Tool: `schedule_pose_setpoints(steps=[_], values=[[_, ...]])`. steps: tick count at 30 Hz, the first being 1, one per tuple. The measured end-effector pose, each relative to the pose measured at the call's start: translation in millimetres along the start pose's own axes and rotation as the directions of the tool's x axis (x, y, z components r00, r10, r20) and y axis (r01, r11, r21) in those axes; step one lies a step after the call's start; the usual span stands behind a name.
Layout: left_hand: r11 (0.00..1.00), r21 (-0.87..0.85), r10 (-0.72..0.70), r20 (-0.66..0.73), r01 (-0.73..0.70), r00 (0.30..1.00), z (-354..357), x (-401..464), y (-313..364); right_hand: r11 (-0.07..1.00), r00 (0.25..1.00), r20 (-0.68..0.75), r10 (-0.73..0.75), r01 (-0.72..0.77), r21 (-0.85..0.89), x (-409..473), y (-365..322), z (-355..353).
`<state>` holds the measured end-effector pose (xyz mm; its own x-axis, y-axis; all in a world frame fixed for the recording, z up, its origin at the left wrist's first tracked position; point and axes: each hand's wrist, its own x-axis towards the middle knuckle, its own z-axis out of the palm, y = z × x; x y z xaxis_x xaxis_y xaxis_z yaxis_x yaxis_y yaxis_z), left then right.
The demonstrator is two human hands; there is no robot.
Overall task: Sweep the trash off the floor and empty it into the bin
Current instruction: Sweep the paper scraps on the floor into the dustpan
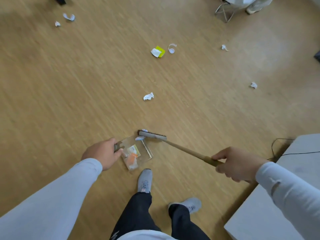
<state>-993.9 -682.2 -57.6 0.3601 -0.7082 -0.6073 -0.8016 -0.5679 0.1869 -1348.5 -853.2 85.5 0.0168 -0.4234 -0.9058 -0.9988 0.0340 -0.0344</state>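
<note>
Wide wooden floor (86, 84) here, pale plank grain running on the diagonal, and litter is scattered right across it — a crumpled white paper (148, 96) mid-floor, a yellow-and-white scrap (158, 51) farther out with a curled strip of tape (172, 48) just beside it, two small white wads (224, 47) off to the right, and two more bits (69, 16) up in the far left corner. At the top right stands a metal-legged stand (224, 12); along the right edge sits a grey table (277, 213) with a black cable (284, 149) trailing off it. Down to the action: the left hand (102, 154) reaches forward and down, sleeve pale grey, fingers wrapped around the handle of a clear dustpan (136, 151) resting on the floor just ahead of the left shoe (145, 181). The pan already holds wrappers — one orange, one yellowish. The right hand (237, 163) is closed firmly around the wooden shaft of the broom (183, 149), knuckles up, the stick angled down and to the left. The brush head (152, 135) sits at the pan's open mouth, touching its far corner, with a small white-and-blue scrap (139, 138) right at the lip and another caught at the head's far end. Dark trousers, grey shoes, feet planted apart.
</note>
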Motion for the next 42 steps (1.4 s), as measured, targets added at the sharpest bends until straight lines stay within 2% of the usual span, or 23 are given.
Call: schedule_pose_setpoints(steps=[4, 6, 11, 13, 15, 18, 20, 22, 25, 28, 30, 33, 36, 42], values=[[1.000, -0.002, 0.010, -0.005, -0.010, 1.000, 3, -2, -1, 0.996, 1.000, 0.005, -0.031, 0.031, -0.079, 2, -11, -14], [1.000, -0.002, 0.015, -0.008, -0.015, 1.000, 4, -2, -2, 0.981, 0.999, -0.001, -0.040, 0.039, -0.188, -5, -8, -24], [1.000, 0.003, 0.012, -0.014, -0.012, 1.000, 5, -1, -2, 0.866, 0.995, -0.046, -0.087, 0.053, -0.498, -27, 2, -25], [1.000, -0.002, 0.015, -0.014, -0.015, 1.000, 6, -1, -3, 0.837, 0.994, -0.062, -0.095, 0.046, -0.545, -30, 8, -19], [1.000, -0.005, 0.015, -0.014, -0.015, 1.000, 7, -2, -2, 0.855, 0.995, -0.069, -0.078, 0.031, -0.518, -29, 15, -15], [1.000, -0.009, 0.014, -0.021, -0.014, 1.000, 9, -3, -1, 0.965, 1.000, -0.020, 0.010, -0.015, -0.261, -28, 21, -19], [1.000, -0.009, 0.010, -0.024, -0.010, 1.000, 9, -4, -1, 0.993, 0.999, -0.013, 0.033, -0.034, -0.113, -26, 23, -21], [1.000, -0.009, 0.007, -0.023, -0.007, 1.000, 9, -2, 0, 0.998, 0.998, -0.042, 0.044, -0.046, -0.035, -21, 17, -16], [1.000, -0.018, 0.001, -0.018, -0.002, 1.000, 8, 0, 0, 0.994, 0.998, -0.037, 0.049, -0.052, -0.093, -7, -6, 19], [1.000, -0.029, 0.002, -0.020, -0.003, 1.000, 7, 0, -2, 0.949, 1.000, -0.005, -0.001, 0.000, -0.317, 7, -28, 52], [1.000, -0.025, 0.009, -0.016, -0.010, 1.000, 7, -1, -4, 0.911, 0.999, 0.028, -0.024, 0.033, -0.410, 5, -33, 48], [1.000, -0.026, 0.012, -0.016, -0.012, 1.000, 8, -2, -4, 0.915, 0.999, 0.053, -0.011, 0.032, -0.403, -9, -28, 20], [0.999, -0.031, 0.012, -0.017, -0.013, 1.000, 7, -1, -4, 0.919, 1.000, 0.013, -0.001, 0.006, -0.393, -15, -14, 7], [0.999, -0.050, 0.018, -0.010, -0.018, 1.000, 6, -4, -7, 0.983, 0.998, -0.029, 0.055, -0.059, -0.174, -6, 8, -2]])
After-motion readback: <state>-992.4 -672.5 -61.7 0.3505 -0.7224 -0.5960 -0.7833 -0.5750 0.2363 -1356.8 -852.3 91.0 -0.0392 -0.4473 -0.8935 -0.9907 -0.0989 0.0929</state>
